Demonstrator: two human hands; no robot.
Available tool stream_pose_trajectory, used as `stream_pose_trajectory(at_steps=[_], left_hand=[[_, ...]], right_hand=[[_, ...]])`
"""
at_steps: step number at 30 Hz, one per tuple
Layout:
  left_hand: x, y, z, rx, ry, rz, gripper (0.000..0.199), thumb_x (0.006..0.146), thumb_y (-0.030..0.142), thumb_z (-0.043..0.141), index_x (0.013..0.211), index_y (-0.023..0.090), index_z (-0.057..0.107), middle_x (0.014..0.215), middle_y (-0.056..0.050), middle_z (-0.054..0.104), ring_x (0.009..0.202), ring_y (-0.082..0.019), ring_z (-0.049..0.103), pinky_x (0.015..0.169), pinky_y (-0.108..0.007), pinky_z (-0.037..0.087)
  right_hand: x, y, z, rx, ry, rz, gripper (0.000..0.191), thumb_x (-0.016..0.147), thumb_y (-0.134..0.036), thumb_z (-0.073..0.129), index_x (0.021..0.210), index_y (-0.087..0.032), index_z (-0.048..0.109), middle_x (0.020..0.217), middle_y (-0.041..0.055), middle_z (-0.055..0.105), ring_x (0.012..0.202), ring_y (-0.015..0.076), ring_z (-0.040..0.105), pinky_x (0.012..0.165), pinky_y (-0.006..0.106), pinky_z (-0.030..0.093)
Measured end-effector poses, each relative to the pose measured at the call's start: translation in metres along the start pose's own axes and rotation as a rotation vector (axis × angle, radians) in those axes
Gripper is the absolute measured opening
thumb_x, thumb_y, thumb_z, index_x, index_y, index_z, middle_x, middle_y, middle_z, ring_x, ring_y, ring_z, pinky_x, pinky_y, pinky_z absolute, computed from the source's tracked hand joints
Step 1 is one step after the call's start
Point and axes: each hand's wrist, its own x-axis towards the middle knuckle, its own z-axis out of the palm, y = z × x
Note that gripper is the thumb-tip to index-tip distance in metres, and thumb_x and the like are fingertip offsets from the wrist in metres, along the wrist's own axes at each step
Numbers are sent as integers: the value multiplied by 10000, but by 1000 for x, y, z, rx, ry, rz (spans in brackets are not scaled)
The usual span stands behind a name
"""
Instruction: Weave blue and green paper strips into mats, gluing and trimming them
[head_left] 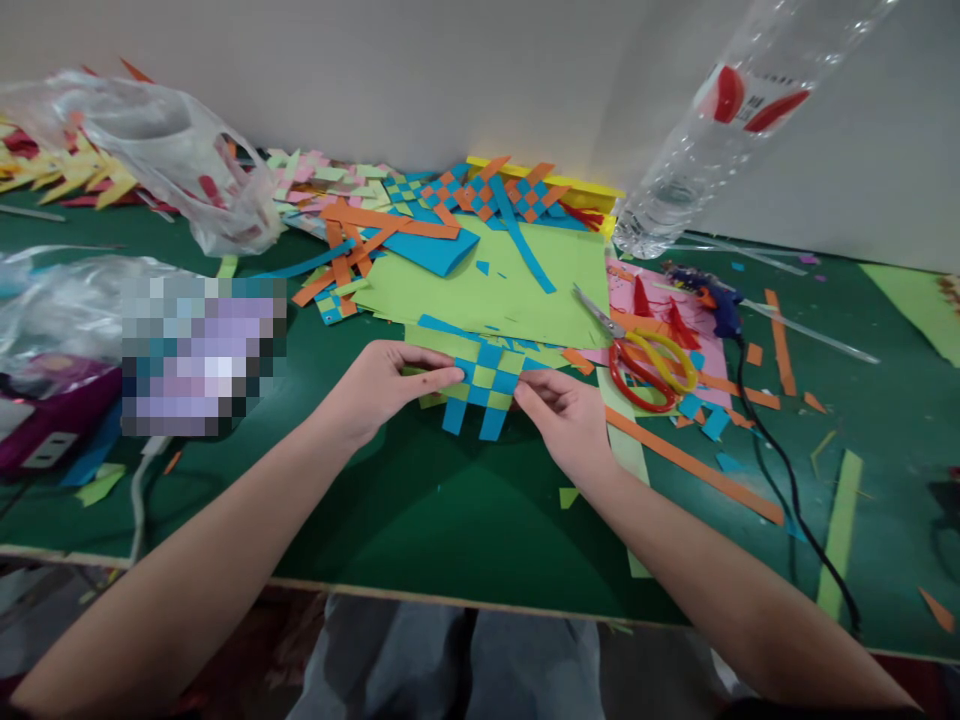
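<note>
A woven piece of blue and light green paper strips (484, 378) is held up between both hands, with loose strip ends hanging below and sticking out at the top. My left hand (409, 385) pinches its left edge between thumb and fingers. At the right edge, my right hand (556, 408) grips it the same way, fingers curled. Just behind lies a stack of light green paper (525, 275). Scissors with red and yellow handles (649, 368) rest to the right of my right hand, their blades slightly apart.
Woven blue and orange pieces (480, 192) lie along the wall. A plastic bottle (720, 130) stands at the back right, near a blue tool with a black cable (724, 308). Plastic bags (187, 170) and a blurred-out device (206, 355) are at left. Paper scraps surround the scissors.
</note>
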Motion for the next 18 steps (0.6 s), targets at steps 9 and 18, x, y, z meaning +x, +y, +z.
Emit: stream_pose_trajectory(at_steps=[9,18], left_hand=[[0,-2,-1,40,5,-6,269,580,400,863,735,197,780,776,-48,759,794,-208,685,745,-307,534],[-5,2,5,159,-78,67,276,608,406,839,771,189,786,815,-58,772,834,-254,705,736,-324,559]], right_hand=[[-1,1,0,32,-40,-13,220,816,-422,650,816,-210,707,755,26,722,685,150,676,691,323,580],[-4,-4,3,-66,-111,-8,321,730,-496,752,799,-194,669,701,11,662,635,136,601,569,284,500]])
